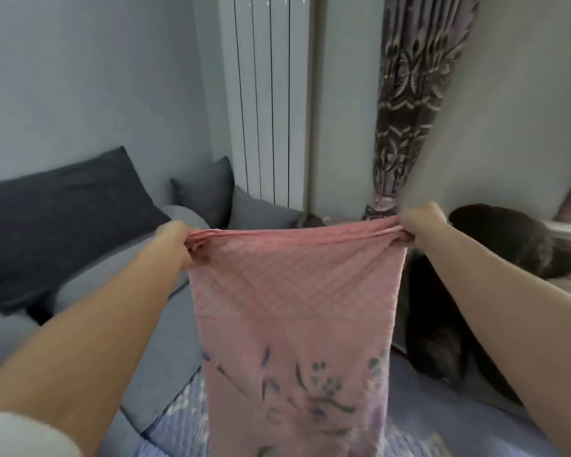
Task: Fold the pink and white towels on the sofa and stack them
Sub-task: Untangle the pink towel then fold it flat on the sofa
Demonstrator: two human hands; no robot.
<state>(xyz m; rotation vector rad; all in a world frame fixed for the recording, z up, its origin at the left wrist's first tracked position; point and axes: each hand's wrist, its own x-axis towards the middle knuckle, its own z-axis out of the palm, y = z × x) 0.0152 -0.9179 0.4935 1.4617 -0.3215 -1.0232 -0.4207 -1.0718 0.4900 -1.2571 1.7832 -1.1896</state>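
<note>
A pink towel with a diamond weave and a flower print near its lower end hangs stretched in the air in front of me. My left hand pinches its bunched top left corner. My right hand pinches the bunched top right corner. The top edge is pulled taut between both hands, and the towel's lower end runs out of the frame at the bottom. Below it lies the grey sofa. No white towel shows in this view.
Dark grey cushions lean along the sofa back at the left. A white radiator and a patterned curtain stand behind. A dark heap of cloth lies at the right. A lilac patterned cover lies below the towel.
</note>
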